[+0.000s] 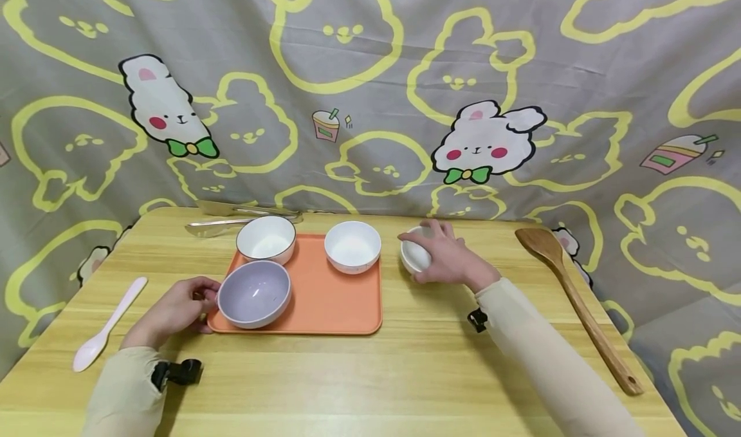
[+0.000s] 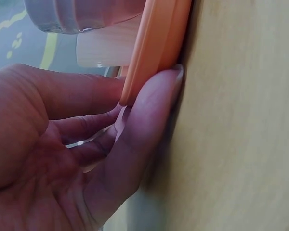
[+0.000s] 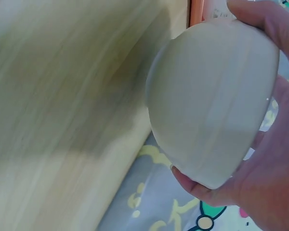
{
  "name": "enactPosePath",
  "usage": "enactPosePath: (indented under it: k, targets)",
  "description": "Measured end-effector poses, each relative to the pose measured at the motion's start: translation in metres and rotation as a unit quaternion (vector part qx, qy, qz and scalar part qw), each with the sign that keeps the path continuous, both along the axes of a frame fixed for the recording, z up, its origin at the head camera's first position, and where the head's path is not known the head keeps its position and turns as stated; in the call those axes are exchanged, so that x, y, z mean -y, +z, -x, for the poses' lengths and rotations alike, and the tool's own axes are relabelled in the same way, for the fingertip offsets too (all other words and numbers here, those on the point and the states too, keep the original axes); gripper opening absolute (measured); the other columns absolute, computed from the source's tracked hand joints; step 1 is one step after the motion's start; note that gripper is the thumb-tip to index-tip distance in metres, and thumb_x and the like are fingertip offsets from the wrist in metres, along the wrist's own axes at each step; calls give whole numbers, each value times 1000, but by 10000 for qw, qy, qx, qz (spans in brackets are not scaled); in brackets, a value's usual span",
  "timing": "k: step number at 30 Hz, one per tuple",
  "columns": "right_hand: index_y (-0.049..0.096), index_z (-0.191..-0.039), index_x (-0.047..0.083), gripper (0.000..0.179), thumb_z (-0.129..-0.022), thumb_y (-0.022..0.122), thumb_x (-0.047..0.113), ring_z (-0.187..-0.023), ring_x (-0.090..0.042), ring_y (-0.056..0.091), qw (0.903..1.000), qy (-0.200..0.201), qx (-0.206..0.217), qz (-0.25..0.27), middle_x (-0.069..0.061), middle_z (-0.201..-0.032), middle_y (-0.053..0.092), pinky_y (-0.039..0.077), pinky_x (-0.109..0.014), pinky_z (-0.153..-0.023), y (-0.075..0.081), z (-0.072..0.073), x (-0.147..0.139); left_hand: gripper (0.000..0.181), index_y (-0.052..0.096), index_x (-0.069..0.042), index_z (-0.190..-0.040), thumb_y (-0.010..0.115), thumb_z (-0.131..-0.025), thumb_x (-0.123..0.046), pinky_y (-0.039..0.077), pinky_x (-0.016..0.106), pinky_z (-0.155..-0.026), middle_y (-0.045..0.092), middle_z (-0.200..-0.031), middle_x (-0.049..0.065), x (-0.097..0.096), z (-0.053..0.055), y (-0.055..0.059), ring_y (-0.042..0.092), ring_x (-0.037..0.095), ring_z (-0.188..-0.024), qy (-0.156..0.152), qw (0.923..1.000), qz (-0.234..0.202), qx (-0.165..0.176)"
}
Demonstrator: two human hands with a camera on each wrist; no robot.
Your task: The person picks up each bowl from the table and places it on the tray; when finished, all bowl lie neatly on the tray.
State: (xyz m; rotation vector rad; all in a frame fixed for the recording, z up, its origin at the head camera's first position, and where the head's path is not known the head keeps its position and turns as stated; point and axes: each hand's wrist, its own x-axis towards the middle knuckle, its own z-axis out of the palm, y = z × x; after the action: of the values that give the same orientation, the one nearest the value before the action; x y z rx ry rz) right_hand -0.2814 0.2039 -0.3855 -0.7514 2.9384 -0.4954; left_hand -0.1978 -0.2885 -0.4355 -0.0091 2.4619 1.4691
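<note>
My left hand point(image 1: 176, 311) is at the left side of an orange tray point(image 1: 332, 305), and in the left wrist view its thumb and fingers pinch the tray's rim point(image 2: 154, 53). On the tray's near left stands a lavender bowl point(image 1: 255, 295), close in front of a white bowl with a dark rim point(image 1: 266, 241). Another white bowl point(image 1: 353, 247) sits at the tray's far right corner. To the right of the tray, my right hand point(image 1: 448, 257) grips a small white bowl point(image 3: 212, 101) from above, fingers spread across its rim.
Metal tongs point(image 1: 222, 226) lie behind the tray at the back left. A pale pink spoon point(image 1: 110, 327) lies at the left, and a long wooden spatula point(image 1: 570, 295) along the right edge. A patterned curtain point(image 1: 370, 115) hangs behind the wooden table point(image 1: 370, 385).
</note>
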Motion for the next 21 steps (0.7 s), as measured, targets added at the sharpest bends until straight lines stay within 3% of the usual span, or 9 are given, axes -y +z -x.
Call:
enactPosePath:
  k: [7,15,21]
  targets:
    - [51,-142,33,81,-68,83,36,-125,-38,27,9998,213,-56,0,-15,-148,27,41,-56,-83,5,-17,5,38,43,18,-128,54,-93,7,59,40,-60,50,-101,20,1,0,-1,59,24,-75,16,9999,-109,44]
    - [50,-139,41,78,-68,83,41,-124,-35,30,9982,557,-204,-83,-12,-147,29,44,-50,-79,13,-41,16,39,42,17,-129,54,-94,5,59,40,-60,49,-102,20,5,0,-2,59,24,-75,-1,9999,-113,74]
    - [46,-143,38,83,-68,81,42,-126,-33,30,9965,782,-301,-75,-11,-147,29,43,-52,-85,16,-55,24,38,42,17,-129,53,-95,5,59,40,-60,48,-103,20,4,1,-3,58,24,-76,-35,9998,-173,108]
